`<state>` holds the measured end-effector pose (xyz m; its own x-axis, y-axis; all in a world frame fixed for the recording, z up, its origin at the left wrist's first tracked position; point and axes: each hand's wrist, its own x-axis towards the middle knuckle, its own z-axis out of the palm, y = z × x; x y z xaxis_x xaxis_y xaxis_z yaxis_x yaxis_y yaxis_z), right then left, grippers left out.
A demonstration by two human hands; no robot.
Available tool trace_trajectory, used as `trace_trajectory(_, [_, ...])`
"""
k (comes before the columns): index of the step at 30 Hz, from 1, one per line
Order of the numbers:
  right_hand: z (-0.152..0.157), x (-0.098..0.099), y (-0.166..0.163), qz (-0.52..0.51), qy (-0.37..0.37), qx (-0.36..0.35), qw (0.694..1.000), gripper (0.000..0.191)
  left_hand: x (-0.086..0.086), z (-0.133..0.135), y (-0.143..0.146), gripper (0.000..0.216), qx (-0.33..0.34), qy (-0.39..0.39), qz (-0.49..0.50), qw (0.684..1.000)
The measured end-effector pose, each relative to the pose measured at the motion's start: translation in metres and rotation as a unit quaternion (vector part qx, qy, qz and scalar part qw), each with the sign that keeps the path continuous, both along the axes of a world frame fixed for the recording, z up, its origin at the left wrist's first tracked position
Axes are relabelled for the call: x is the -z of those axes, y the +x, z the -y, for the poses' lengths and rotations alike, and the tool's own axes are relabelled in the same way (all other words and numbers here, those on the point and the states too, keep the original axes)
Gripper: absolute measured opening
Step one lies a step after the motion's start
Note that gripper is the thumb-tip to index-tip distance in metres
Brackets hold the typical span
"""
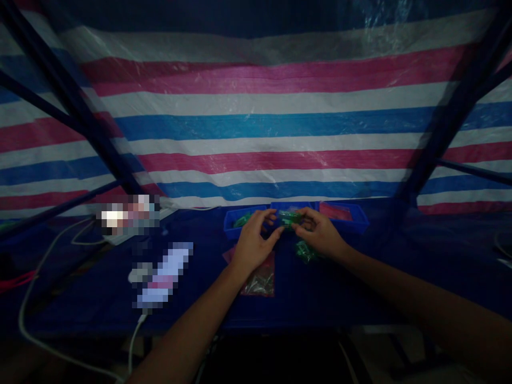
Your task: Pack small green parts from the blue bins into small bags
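Note:
My left hand [256, 239] and my right hand [321, 232] face each other over the blue table. Between their fingertips is a small clear packet with green contents [288, 217]. The thumb and fingers of my right hand grip its right end. Those of my left hand curve around its left edge, though the exact contact is hard to see in the dim light. Below my right hand lies a pile of shiny green pieces [306, 252]. A clear bag with pink edges [259, 280] rests partly under my left wrist.
Behind my hands stand a blue bin [229, 233] holding green pieces, a middle blue bin [290, 205], and a right blue bin [360, 224] with pink material. A blurred-out phone [166, 274] with a white cable [131, 346] lies left. Striped sheeting [256, 128] hangs behind.

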<state>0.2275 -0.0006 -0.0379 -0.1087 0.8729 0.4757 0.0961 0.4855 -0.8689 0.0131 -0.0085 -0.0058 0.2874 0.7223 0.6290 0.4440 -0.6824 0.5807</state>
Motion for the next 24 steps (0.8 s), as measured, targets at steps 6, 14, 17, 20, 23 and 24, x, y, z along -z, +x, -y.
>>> trace_trajectory(6, [0.004, -0.004, 0.000, 0.017, 0.033, -0.018, 0.999, 0.019, -0.005, 0.006, 0.000, 0.037, 0.062, -0.020, -0.039, 0.997])
trace_trajectory(14, [0.012, -0.012, -0.001, 0.083, 0.086, -0.081, 0.990, 0.032, 0.001, -0.004, -0.003, 0.037, 0.083, -0.017, -0.040, 0.996])
trace_trajectory(17, [0.009, -0.009, -0.001, 0.072, 0.078, -0.009, 0.994, 0.027, 0.004, -0.007, -0.006, 0.035, 0.058, -0.029, -0.045, 0.997])
trace_trajectory(20, [0.007, -0.007, -0.001, 0.057, 0.059, 0.003, 0.997, 0.033, 0.008, -0.006, -0.005, 0.046, 0.054, -0.077, -0.008, 0.996])
trace_trajectory(23, [0.007, -0.007, -0.001, 0.066, 0.044, -0.025, 0.997, 0.031, 0.010, -0.005, -0.002, 0.058, 0.090, -0.108, 0.027, 0.990])
trace_trajectory(24, [0.006, -0.006, 0.000, 0.071, 0.044, -0.031, 0.996, 0.027, 0.011, -0.005, -0.001, 0.058, 0.096, -0.108, 0.031, 0.989])
